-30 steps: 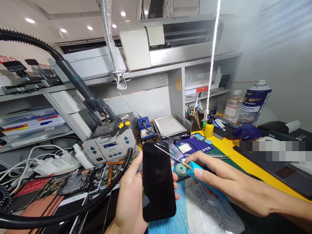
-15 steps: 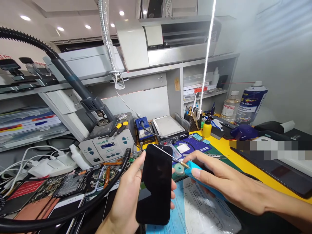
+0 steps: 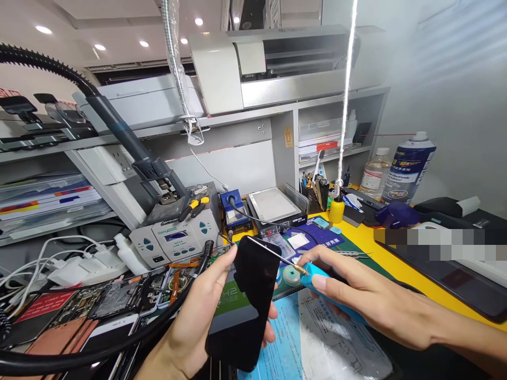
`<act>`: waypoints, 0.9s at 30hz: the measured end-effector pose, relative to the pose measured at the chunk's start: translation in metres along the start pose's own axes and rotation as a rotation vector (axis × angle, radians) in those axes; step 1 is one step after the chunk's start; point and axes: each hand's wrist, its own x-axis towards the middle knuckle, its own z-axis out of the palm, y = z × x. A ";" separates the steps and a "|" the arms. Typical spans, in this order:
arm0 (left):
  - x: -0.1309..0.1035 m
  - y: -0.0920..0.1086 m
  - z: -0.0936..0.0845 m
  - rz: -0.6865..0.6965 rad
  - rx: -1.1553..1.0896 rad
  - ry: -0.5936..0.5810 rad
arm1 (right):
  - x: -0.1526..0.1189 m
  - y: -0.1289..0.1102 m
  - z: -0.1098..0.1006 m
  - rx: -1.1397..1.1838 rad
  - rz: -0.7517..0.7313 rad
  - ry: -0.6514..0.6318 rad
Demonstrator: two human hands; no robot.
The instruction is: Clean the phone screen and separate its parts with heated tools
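Note:
My left hand (image 3: 206,301) is wrapped round a smartphone (image 3: 247,316), thumb along its left edge and fingertips showing at the right. The phone's black glass faces me and tilts, with a green patch and pale lettering reflected in it. In my right hand (image 3: 356,290) is a blue-handled tool (image 3: 311,275) with a brass collar and a long thin metal rod. That rod runs across the phone's top end, its tip near the upper left corner; whether it touches the glass I cannot tell. Below both hands lies a blue and white printed sheet (image 3: 285,338), partly under clear plastic.
At the left stand a hot air station (image 3: 178,237) and several opened phones and boards (image 3: 119,298), crossed by a black hose (image 3: 158,332). Behind are a flat heating plate (image 3: 273,206) and a yellow bottle (image 3: 336,210). A spray can (image 3: 410,169) and a dark phone (image 3: 439,279) sit right.
The phone has tilted, its lower end swinging left, and the green reflection now shows in its glass. My right hand and the tool have hardly moved.

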 end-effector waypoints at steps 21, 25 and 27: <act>0.008 -0.009 -0.004 -0.138 -0.034 -0.270 | 0.011 0.015 0.007 0.310 -0.033 0.070; 0.013 -0.018 0.000 -0.160 -0.061 -0.361 | 0.013 0.014 0.008 0.506 -0.056 0.021; 0.015 -0.022 0.002 -0.169 -0.057 -0.371 | 0.014 0.012 0.008 0.608 -0.064 0.013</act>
